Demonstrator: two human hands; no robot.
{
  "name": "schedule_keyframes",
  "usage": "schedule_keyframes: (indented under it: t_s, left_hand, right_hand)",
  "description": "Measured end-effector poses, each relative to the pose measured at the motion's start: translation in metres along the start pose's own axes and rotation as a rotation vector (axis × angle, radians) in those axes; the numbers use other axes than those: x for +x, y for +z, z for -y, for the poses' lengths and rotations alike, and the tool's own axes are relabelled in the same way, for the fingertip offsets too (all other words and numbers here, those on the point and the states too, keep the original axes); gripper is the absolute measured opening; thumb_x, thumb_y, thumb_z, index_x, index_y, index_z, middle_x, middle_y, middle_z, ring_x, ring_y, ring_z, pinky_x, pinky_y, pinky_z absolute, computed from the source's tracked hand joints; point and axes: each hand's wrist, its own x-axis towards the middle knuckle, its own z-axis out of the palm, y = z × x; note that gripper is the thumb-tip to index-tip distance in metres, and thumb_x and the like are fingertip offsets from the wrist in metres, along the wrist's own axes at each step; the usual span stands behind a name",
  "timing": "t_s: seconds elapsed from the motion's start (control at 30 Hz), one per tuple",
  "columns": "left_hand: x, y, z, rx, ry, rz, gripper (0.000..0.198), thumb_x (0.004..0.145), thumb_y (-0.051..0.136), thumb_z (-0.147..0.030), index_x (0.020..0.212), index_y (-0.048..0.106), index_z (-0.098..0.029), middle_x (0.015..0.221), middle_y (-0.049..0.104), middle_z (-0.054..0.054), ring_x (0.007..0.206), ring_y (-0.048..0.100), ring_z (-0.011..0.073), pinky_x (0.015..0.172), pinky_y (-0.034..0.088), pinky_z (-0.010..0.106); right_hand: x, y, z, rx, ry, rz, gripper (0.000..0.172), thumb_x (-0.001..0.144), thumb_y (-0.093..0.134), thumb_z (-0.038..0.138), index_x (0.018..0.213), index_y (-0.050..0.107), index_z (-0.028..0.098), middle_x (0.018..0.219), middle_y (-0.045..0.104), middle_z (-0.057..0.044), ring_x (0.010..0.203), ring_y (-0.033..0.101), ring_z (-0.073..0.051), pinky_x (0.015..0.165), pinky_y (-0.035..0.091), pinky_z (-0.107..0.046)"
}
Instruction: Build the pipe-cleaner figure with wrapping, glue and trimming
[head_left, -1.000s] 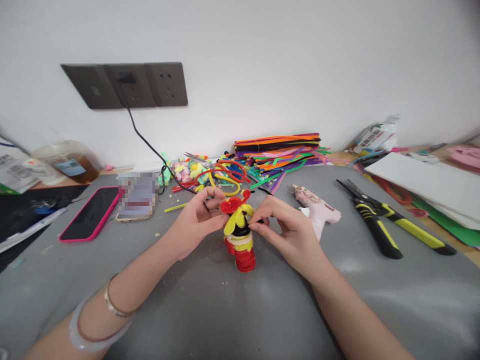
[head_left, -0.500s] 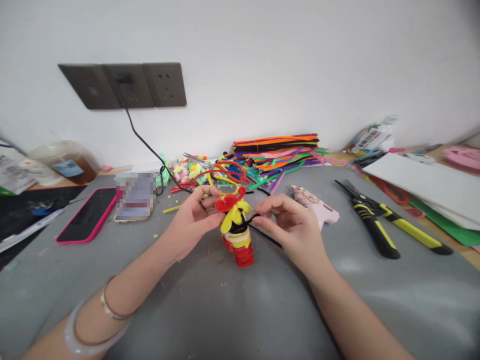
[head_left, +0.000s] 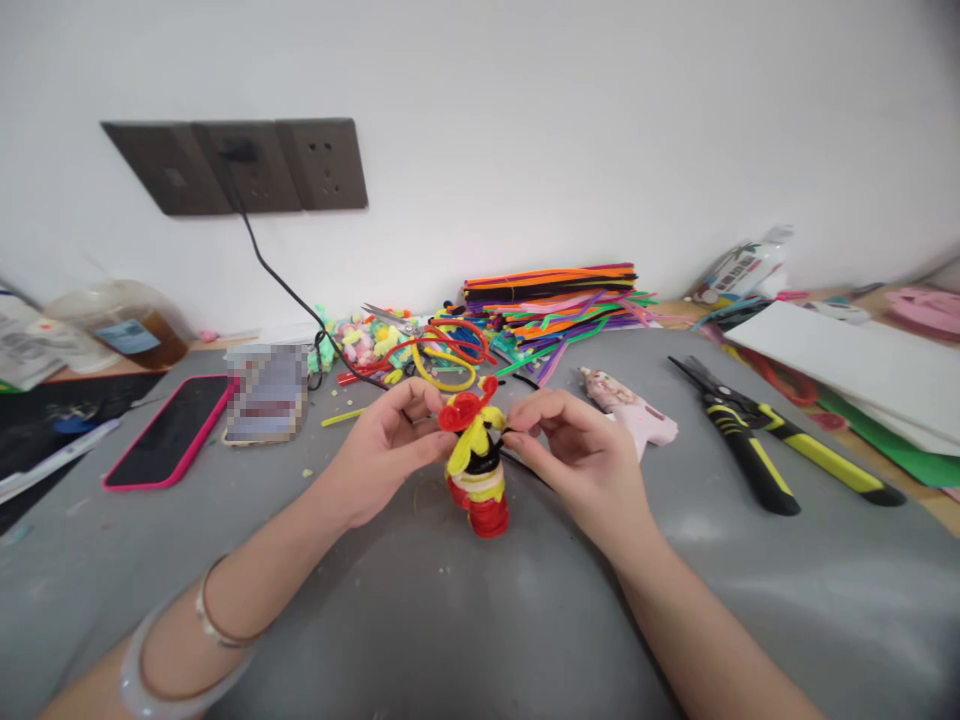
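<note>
A small figure made of coiled pipe cleaners (head_left: 480, 480), in red, yellow, black and cream, is held above the grey mat. My left hand (head_left: 390, 440) is closed on its upper left side, thumb and fingers at the red coil and yellow loops. My right hand (head_left: 581, 455) pinches the end of a thin black pipe cleaner (head_left: 501, 438) at the figure's right side. Part of the figure's top and left edge is hidden by my left fingers. A black cord passes behind my right hand.
Pliers (head_left: 757, 440) and a pink glue gun (head_left: 630, 410) lie to the right. Bundled pipe cleaners (head_left: 551, 300), scissors (head_left: 390, 320) and colourful scraps are by the wall. Two phones, one in a pink case (head_left: 169, 435), lie left. A charging cable (head_left: 277, 265) hangs from the socket.
The figure has tilted slightly, its top leaning to the right. My right fingers have drawn closer to its side with the black pipe cleaner. The view has shifted a little.
</note>
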Motion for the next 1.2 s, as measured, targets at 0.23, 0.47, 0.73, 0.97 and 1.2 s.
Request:
schedule_keyframes:
  t_s: [0.23, 0.47, 0.73, 0.97, 1.2]
  left_hand:
    - [0.002, -0.003, 0.002, 0.019, -0.020, -0.029, 0.033, 0.071, 0.094, -0.022, 0.074, 0.062, -0.015, 0.079, 0.068, -0.003, 0.072, 0.063, 0.0077, 0.066, 0.053, 0.016]
    - [0.004, -0.003, 0.001, 0.069, -0.049, -0.062, 0.037, 0.064, 0.097, -0.027, 0.069, 0.063, -0.015, 0.078, 0.068, -0.001, 0.072, 0.062, 0.0113, 0.066, 0.050, 0.021]
    - [0.006, -0.011, 0.002, 0.140, -0.048, 0.047, 0.031, 0.067, 0.095, -0.021, 0.079, 0.067, -0.016, 0.088, 0.071, 0.001, 0.088, 0.068, 0.0151, 0.079, 0.054, 0.025]
    - [0.005, -0.015, 0.003, 0.128, -0.146, 0.100, 0.040, 0.072, 0.092, -0.022, 0.088, 0.056, -0.018, 0.098, 0.072, 0.002, 0.086, 0.073, 0.0151, 0.075, 0.056, 0.025]
    - [0.004, -0.014, 0.004, 0.207, -0.136, 0.044, 0.040, 0.070, 0.094, -0.026, 0.082, 0.056, -0.018, 0.087, 0.071, 0.001, 0.079, 0.070, 0.0138, 0.073, 0.053, 0.023]
  right_hand:
    - [0.002, 0.000, 0.001, 0.198, 0.149, 0.048, 0.028, 0.080, 0.088, 0.040, 0.085, 0.066, 0.023, 0.079, 0.067, 0.000, 0.073, 0.065, -0.014, 0.069, 0.056, -0.026]
    - [0.005, 0.000, -0.001, 0.245, 0.223, 0.074, 0.033, 0.074, 0.091, 0.042, 0.078, 0.064, 0.023, 0.075, 0.069, 0.000, 0.070, 0.065, -0.014, 0.068, 0.058, -0.027]
    - [0.008, 0.000, -0.005, 0.214, 0.223, 0.038, 0.037, 0.073, 0.091, 0.048, 0.076, 0.063, 0.023, 0.076, 0.069, 0.000, 0.072, 0.067, -0.015, 0.071, 0.059, -0.029]
    - [0.007, -0.002, -0.005, 0.205, 0.210, 0.102, 0.033, 0.077, 0.089, 0.043, 0.076, 0.063, 0.023, 0.076, 0.068, 0.001, 0.071, 0.065, -0.014, 0.070, 0.057, -0.027]
    - [0.006, -0.001, -0.001, 0.111, 0.116, 0.079, 0.035, 0.078, 0.088, 0.047, 0.074, 0.062, 0.023, 0.075, 0.065, -0.001, 0.072, 0.063, -0.016, 0.069, 0.054, -0.030]
